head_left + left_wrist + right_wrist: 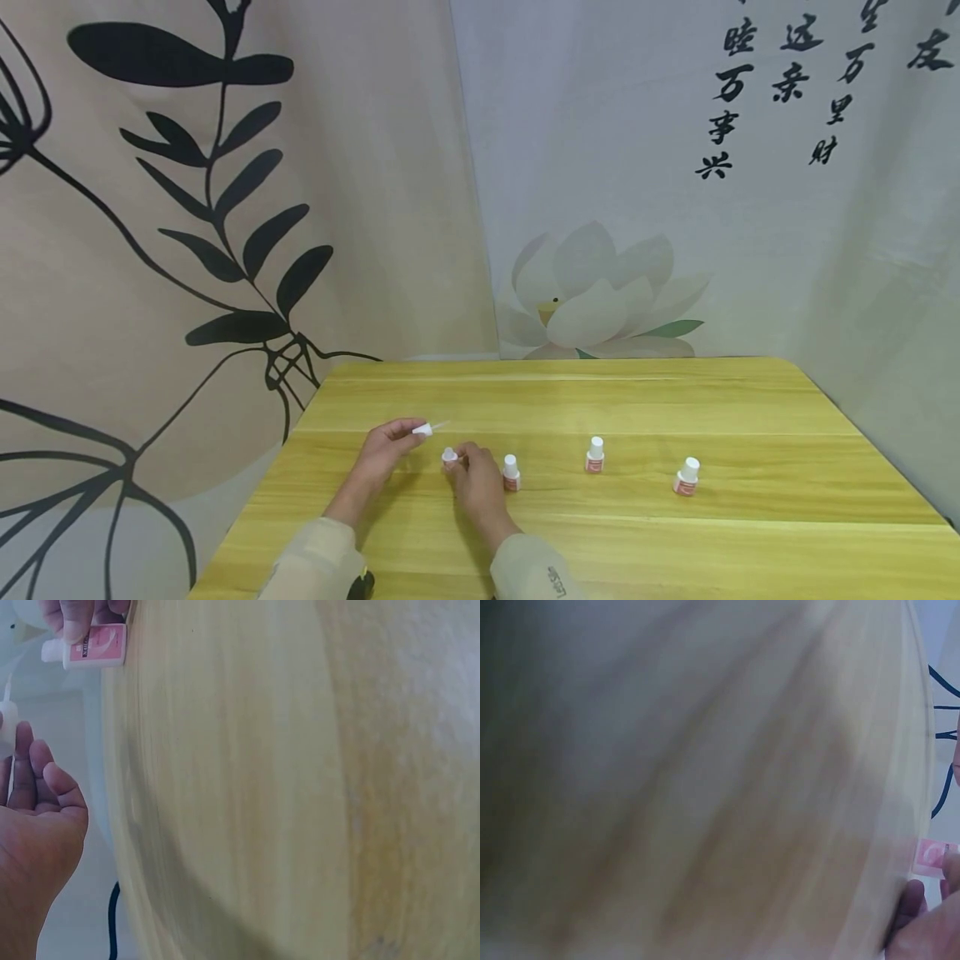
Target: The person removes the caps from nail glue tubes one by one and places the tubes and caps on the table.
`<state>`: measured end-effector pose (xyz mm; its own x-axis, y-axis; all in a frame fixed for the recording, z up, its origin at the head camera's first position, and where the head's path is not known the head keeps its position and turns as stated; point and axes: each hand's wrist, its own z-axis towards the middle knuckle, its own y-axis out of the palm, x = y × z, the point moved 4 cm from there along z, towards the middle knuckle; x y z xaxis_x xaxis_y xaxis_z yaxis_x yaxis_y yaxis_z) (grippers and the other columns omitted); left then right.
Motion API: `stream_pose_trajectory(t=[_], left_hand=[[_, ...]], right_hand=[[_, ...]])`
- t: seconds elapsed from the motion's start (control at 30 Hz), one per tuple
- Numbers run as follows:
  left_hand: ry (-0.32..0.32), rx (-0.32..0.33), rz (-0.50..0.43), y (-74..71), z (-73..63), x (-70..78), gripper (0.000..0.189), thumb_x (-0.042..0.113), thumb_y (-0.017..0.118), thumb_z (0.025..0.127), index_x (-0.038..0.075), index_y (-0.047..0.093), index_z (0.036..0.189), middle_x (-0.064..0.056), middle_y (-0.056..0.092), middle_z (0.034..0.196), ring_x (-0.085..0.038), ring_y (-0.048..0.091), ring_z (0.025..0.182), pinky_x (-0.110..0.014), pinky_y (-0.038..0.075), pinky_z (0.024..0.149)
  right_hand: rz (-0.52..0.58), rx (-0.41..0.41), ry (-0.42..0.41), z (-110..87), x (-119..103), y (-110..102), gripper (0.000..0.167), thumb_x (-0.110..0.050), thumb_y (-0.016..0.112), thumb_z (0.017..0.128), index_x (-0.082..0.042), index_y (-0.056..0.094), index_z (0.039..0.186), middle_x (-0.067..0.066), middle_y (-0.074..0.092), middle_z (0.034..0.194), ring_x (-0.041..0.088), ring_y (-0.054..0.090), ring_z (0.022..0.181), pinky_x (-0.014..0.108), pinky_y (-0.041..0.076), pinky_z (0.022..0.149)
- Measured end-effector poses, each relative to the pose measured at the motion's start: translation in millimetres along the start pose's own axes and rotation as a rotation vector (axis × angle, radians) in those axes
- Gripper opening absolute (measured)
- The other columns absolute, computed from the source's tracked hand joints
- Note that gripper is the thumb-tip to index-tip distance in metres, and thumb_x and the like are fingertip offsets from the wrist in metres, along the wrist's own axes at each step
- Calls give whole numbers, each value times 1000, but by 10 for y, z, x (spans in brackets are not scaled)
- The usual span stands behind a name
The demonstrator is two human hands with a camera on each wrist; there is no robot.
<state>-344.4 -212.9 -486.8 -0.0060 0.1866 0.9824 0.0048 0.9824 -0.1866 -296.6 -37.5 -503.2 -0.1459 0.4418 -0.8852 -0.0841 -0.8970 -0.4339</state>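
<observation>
Between thumb and fingers, my left hand (384, 452) pinches a white cap (423, 430) with a thin pale applicator sticking out of it, raised over the table. My right hand (478, 485) grips a small white bottle (449, 457) with a pink label, its cap off; it stands on the wooden table. In the left wrist view the bottle's pink label (105, 643) shows under the right fingers, and the cap (8, 729) is partly cut off. At the right wrist view's edge, only part of the bottle (930, 856) appears.
Just right of my right hand stands a capped bottle (511, 473) of the same kind. Two more capped bottles stand farther right, one in the middle (595, 456) and one beyond it (686, 478). A printed curtain (397, 208) hangs behind the wooden table (787, 442).
</observation>
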Motion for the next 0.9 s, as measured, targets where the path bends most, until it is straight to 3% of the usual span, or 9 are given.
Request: stream_pose_trajectory(t=[0.17, 0.57, 0.9], left_hand=[[-5, -1, 5, 3, 11, -20, 29, 13, 71, 91, 1, 69, 118, -8, 68, 114, -19, 61, 101, -45, 47, 96], [5, -9, -17, 22, 15, -18, 23, 5, 69, 90, -1, 69, 112, -7, 68, 104, -20, 62, 95, -42, 49, 92], [24, -16, 22, 32, -39, 32, 29, 10, 68, 93, -2, 67, 120, -12, 68, 114, -20, 61, 100, -48, 47, 96]], right_hand=[[-12, -1, -5, -1, -5, -4, 11, -14, 67, 94, -6, 65, 101, 1, 54, 84, 14, 50, 75, 29, 45, 65], [-28, 14, -5, 10, 11, 15, 8, -14, 68, 93, -8, 64, 98, 1, 54, 83, 13, 50, 74, 29, 46, 64], [-21, 8, -2, 3, 4, 17, 10, -14, 68, 94, -7, 65, 100, 1, 55, 85, 13, 51, 75, 30, 46, 65]])
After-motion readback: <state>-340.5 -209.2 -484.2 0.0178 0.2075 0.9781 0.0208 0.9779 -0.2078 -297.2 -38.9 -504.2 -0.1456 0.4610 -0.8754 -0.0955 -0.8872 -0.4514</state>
